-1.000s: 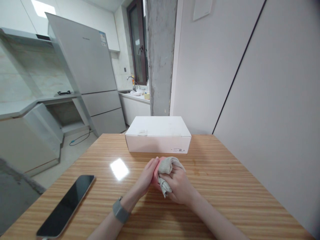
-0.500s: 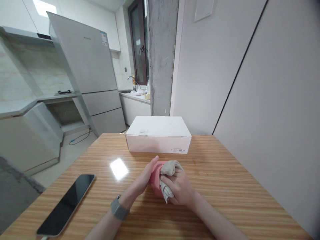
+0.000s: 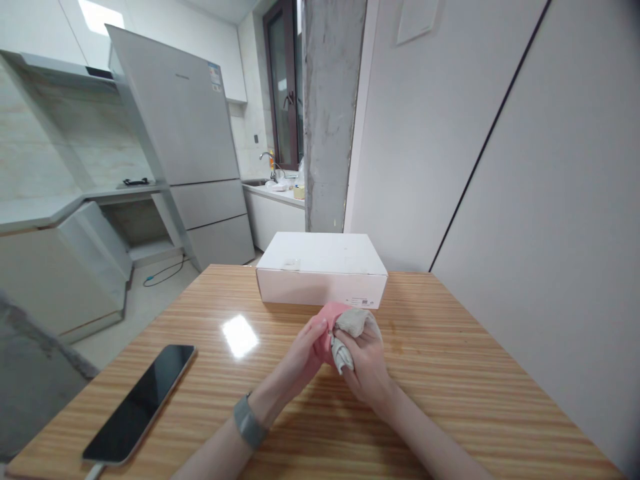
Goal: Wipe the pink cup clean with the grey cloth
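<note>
A pink rounded container (image 3: 333,311), like a cup or small bowl, is held up over the table in front of the white box. My left hand (image 3: 302,361) is closed around its left side, thumb toward me. In my right hand (image 3: 371,368) a crumpled grey-white cloth (image 3: 351,321) is gripped and pressed to the container's right side. The cloth and my fingers hide most of the container, so its exact kind is unclear.
A white box (image 3: 320,285) stands at the far side of the wood-grain table (image 3: 450,373). To the left lies a black-screened phone (image 3: 143,403) with a white cable (image 3: 95,471) plugged in. Light glares off the tabletop. A fridge (image 3: 175,120) and a sink counter (image 3: 275,213) are behind.
Both hands have lifted the pink container and cloth slightly away from me and to the right. The left fingers have wrapped more around the container, which has turned. The view has shifted slightly.
</note>
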{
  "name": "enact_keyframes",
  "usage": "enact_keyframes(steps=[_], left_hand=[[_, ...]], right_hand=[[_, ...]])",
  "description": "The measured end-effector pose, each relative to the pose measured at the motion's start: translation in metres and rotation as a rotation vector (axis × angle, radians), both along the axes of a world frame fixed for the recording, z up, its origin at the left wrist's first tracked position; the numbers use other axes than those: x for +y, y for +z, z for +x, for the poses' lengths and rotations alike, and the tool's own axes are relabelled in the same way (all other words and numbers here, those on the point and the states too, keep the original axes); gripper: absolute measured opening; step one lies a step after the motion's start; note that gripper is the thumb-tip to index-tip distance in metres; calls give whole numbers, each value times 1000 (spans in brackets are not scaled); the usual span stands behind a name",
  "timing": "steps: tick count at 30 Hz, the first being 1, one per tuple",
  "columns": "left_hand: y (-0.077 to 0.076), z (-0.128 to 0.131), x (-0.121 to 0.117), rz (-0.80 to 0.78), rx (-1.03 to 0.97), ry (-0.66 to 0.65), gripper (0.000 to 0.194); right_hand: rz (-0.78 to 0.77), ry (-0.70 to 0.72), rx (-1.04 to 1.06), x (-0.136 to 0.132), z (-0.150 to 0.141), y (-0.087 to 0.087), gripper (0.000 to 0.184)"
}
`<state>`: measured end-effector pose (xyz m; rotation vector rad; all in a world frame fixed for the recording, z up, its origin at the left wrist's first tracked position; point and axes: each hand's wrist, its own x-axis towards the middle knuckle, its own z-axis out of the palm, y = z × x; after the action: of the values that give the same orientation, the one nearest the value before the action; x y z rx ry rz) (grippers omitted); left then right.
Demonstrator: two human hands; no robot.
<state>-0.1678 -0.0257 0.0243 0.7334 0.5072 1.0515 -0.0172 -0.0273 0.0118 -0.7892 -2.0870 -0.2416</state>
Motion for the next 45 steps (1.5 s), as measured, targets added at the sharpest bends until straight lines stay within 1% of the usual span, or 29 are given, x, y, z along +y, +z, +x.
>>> enact_keyframes(steps=[2,4,6,7,9,12,15,17,18,20,21,22,24,25,28,30,31,33,35,36,38,41,42,43,45], left_hand=[[1,-2,1,-12,29,-79,40],[1,-6,3,-65,149,-70,47],[2,-10,3,-89,268,-33,52],[3,-12,2,-71,310,-15,52],[4,-15,1,2,360,47,45],[3,-13,0,69,368,162,33],[-1,-10,3,77,341,255,32],[-3,-10,6,69,335,347,32],[-4,-11,9,50,325,382,33],[-7,-13,14,-10,280,404,35],[-9,-15,17,-45,249,400,38],[-11,-17,19,-82,219,393,40],[-14,-22,24,-168,174,371,42],[-15,-24,26,-215,158,358,42],[-14,-29,28,-313,83,327,38],[-9,-32,26,-318,-9,298,37],[-5,-33,24,-319,-54,263,39],[1,-34,20,-323,-102,155,47],[4,-34,16,-319,-76,28,56],[5,-33,15,-308,-49,-18,59],[3,-31,12,-269,-8,-54,59],[0,-28,10,-232,3,-31,54],[-1,-27,9,-232,1,-35,53],[-2,-26,9,-241,3,-53,53],[-4,-26,8,-267,12,-112,54]], right_hand=[[65,34,-45,1,3,-2,40],[131,96,-117,0,4,-3,40],[172,154,-182,-2,2,-3,38],[182,182,-210,-3,-1,-2,37],[176,220,-244,-5,-5,-1,33],[137,239,-240,-6,-10,0,33],[66,183,-166,-6,-11,3,38],[-27,121,-77,-6,-12,8,39],[-100,117,-25,-6,-13,10,40],[-305,161,125,-3,-14,12,39],[-448,197,267,-1,-14,12,35],[-598,224,452,3,-13,11,30],[-866,224,899,14,-10,5,21],[-923,194,1045,20,-7,2,21],[-981,152,1242,38,7,-3,26],[-1023,157,1311,44,16,0,27],[-1059,173,1354,44,19,3,27],[-1169,238,1458,39,20,11,26],[-1312,326,1531,29,16,17,27],[-1375,358,1523,23,13,19,28],[-1457,446,1429,13,7,21,28],[-1470,608,1262,4,3,22,32],[-1464,635,1225,3,3,22,34],[-1472,628,1204,3,4,22,35],[-1528,526,1196,5,6,20,34]])
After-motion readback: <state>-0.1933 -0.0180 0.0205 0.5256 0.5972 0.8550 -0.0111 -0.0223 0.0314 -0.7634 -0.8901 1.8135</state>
